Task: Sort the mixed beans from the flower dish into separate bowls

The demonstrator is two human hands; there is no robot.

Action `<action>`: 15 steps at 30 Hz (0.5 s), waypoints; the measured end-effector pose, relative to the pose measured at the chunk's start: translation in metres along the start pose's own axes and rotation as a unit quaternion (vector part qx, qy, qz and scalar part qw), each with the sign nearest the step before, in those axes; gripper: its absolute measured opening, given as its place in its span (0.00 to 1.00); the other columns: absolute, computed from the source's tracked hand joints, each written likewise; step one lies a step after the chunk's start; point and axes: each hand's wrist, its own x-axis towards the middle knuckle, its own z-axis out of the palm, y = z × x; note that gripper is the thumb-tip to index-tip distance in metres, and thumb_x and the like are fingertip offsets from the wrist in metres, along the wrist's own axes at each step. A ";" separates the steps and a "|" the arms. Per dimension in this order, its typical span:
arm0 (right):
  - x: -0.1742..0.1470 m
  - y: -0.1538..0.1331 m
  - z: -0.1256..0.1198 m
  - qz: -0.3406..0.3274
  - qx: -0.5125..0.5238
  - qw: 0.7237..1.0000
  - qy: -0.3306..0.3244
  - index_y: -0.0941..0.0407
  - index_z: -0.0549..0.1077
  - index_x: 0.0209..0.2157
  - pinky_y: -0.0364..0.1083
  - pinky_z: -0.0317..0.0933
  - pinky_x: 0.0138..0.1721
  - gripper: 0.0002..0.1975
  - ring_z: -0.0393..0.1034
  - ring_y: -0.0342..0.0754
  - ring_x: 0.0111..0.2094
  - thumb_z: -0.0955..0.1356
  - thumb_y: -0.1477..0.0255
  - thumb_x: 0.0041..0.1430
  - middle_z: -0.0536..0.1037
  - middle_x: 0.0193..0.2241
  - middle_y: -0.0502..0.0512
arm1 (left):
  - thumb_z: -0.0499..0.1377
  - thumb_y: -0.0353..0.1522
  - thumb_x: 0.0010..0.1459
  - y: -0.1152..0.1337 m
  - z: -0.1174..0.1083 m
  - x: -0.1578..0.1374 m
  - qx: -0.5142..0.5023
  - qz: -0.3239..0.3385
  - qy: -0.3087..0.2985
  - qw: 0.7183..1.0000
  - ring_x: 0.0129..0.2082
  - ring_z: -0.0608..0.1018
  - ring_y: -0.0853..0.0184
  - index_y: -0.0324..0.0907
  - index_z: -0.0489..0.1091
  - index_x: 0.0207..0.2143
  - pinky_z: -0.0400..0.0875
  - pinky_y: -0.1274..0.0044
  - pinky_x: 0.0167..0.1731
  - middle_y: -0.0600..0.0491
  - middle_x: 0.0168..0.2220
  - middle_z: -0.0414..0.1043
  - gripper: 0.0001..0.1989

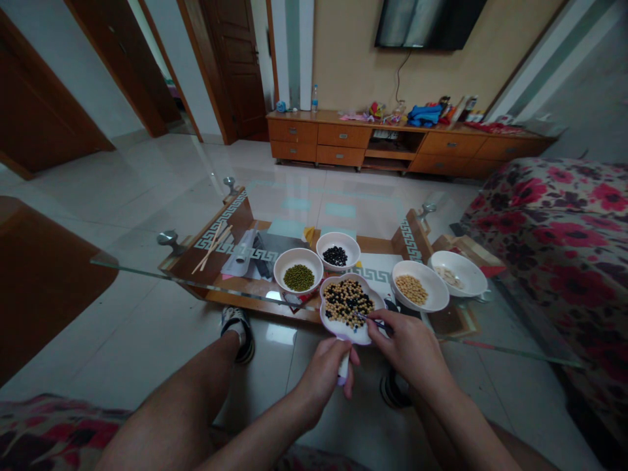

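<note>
My left hand (326,369) is wrapped round the short handle of a white, purple-edged, flower-shaped dish (362,335). Black and yellow beans (347,301) lie mixed in that dish. My right hand (409,343) pinches thin metal tweezers (379,323), their tips down among the beans at the dish's right side. Just beyond the dish stand a white bowl of green beans (299,278) and a white bowl of black beans (335,256). To the right are a bowl of yellow beans (412,289) and a bowl with a few pale pieces (449,277).
The bowls stand on a glass-topped coffee table (147,265) with a wooden lower shelf. Chopsticks (212,246) lie at its left. A flower-patterned sofa (554,229) flanks the right side. Across the floor stands a wooden cabinet (343,135) beneath a wall television (426,23).
</note>
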 end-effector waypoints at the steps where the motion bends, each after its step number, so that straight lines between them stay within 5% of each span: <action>1: 0.000 0.000 0.000 -0.002 -0.001 1.000 0.000 0.51 0.79 0.37 0.42 0.60 0.28 0.13 0.75 0.47 0.29 0.63 0.66 0.60 0.82 0.31 0.53 | 0.47 0.43 0.58 0.000 0.000 0.000 0.000 0.000 0.001 1.000 0.12 0.61 0.71 0.42 0.66 0.25 0.54 0.77 0.22 0.58 0.08 0.58 0.17; 10: -0.001 0.001 0.000 -0.009 0.010 1.000 0.007 0.51 0.79 0.38 0.42 0.60 0.28 0.13 0.75 0.47 0.29 0.63 0.66 0.61 0.82 0.32 0.53 | 0.48 0.43 0.57 -0.002 0.000 0.001 -0.007 -0.003 -0.002 1.000 0.11 0.60 0.71 0.41 0.66 0.25 0.53 0.77 0.22 0.59 0.08 0.58 0.17; 15: 0.000 0.005 -0.002 0.004 -0.002 0.997 0.083 0.52 0.80 0.38 0.42 0.61 0.29 0.13 0.75 0.46 0.28 0.64 0.64 0.61 0.82 0.30 0.52 | 0.49 0.45 0.57 0.000 0.000 -0.001 0.000 -0.009 0.009 1.000 0.12 0.61 0.71 0.42 0.66 0.26 0.54 0.77 0.23 0.59 0.09 0.58 0.18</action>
